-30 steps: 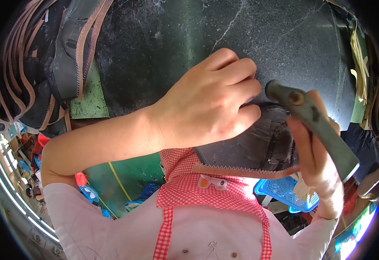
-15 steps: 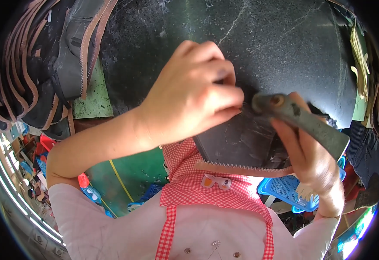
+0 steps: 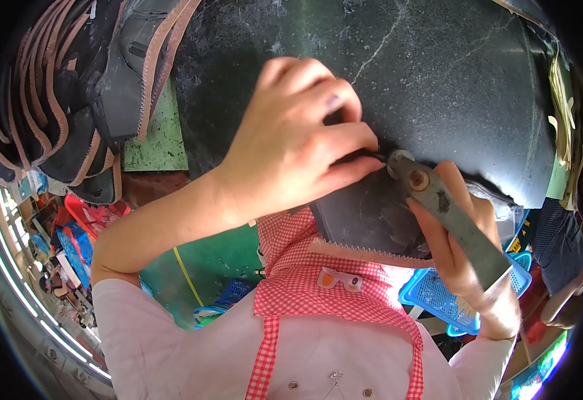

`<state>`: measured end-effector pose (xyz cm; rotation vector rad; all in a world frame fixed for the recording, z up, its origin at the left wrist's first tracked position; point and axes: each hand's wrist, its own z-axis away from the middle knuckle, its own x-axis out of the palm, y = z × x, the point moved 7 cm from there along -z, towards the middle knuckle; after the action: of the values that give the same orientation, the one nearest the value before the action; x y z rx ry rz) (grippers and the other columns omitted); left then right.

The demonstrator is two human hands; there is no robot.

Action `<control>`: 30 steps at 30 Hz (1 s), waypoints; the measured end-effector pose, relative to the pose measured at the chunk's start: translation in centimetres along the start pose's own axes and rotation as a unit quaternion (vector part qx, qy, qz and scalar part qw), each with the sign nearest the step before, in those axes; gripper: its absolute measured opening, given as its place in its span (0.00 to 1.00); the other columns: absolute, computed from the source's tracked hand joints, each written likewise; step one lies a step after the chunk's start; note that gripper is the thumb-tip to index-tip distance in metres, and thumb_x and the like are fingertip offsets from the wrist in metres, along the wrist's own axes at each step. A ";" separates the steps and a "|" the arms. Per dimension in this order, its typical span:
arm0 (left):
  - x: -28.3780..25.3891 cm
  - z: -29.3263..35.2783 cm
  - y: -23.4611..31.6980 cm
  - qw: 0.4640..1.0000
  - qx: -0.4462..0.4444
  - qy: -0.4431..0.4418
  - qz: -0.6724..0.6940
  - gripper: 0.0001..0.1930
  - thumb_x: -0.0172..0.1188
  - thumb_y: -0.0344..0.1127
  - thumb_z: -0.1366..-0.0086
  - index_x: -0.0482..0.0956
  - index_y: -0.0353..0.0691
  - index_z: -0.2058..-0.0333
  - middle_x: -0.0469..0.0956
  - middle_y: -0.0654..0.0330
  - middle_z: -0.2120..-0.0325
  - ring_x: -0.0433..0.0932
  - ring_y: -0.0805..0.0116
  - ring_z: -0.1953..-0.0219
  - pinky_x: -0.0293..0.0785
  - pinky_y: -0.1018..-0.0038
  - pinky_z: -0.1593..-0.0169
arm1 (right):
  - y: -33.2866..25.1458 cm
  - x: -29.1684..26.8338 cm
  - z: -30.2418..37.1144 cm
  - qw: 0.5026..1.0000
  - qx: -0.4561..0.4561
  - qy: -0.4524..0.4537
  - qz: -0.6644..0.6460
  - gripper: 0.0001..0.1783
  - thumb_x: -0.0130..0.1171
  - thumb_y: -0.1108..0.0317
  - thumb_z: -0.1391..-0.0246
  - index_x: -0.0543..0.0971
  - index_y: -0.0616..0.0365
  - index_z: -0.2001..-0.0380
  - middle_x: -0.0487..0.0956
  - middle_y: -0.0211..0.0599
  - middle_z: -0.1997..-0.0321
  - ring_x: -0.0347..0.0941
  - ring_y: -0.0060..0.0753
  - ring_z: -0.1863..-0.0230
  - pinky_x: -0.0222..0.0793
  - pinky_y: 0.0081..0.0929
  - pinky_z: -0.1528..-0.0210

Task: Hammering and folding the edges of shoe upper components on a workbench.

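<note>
Hammer point(image 3: 459, 230) | grasped in grip of right hand point(image 3: 479, 220), round face turned leftward, seemingly for control | dark panel point(image 3: 375, 223) laid over near edge of desk point(image 3: 445, 87), apparently for support | grip of left hand point(image 3: 298, 137) curled above; contents cannot be told

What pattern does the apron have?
The apron is red-and-white gingham check, showing best in the head view.

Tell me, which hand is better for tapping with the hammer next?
Probably the right hand: it grips the hammer, whose round end points toward the left hand. The left hand curls beside the dark piece and holds no hammer.
</note>
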<state>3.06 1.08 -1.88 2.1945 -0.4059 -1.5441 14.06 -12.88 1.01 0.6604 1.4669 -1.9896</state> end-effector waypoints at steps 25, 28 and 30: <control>0.9 1.3 1.8 1.000 0.011 0.029 -0.005 0.04 0.67 0.36 0.48 0.84 0.49 0.71 0.79 0.67 0.68 0.77 0.63 0.56 0.69 0.56 0.43 | 0.3 -1.6 -0.9 0.992 0.003 0.111 -0.059 0.07 0.61 0.77 0.34 0.77 0.66 0.55 0.80 0.44 0.70 0.76 0.28 0.74 0.66 0.29 0.71; 1.0 1.4 2.0 0.999 0.021 0.036 -0.004 0.04 0.64 0.36 0.47 0.84 0.49 0.71 0.79 0.66 0.67 0.77 0.63 0.57 0.69 0.55 0.42 | 0.7 -1.1 -1.1 0.989 0.025 0.082 -0.124 0.03 0.57 0.77 0.32 0.76 0.66 0.57 0.77 0.44 0.72 0.74 0.31 0.77 0.64 0.31 0.74; 1.0 1.5 2.2 0.999 0.033 0.035 -0.007 0.04 0.64 0.36 0.47 0.84 0.49 0.71 0.79 0.66 0.67 0.77 0.63 0.57 0.70 0.55 0.42 | 0.0 -0.5 -1.3 0.998 -0.008 0.033 -0.057 0.03 0.56 0.77 0.31 0.75 0.65 0.58 0.75 0.45 0.73 0.73 0.36 0.78 0.64 0.33 0.76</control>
<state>2.05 -1.57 -2.06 2.3000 -0.4250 -1.4752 14.46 -11.55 0.96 0.6542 1.5915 -2.0573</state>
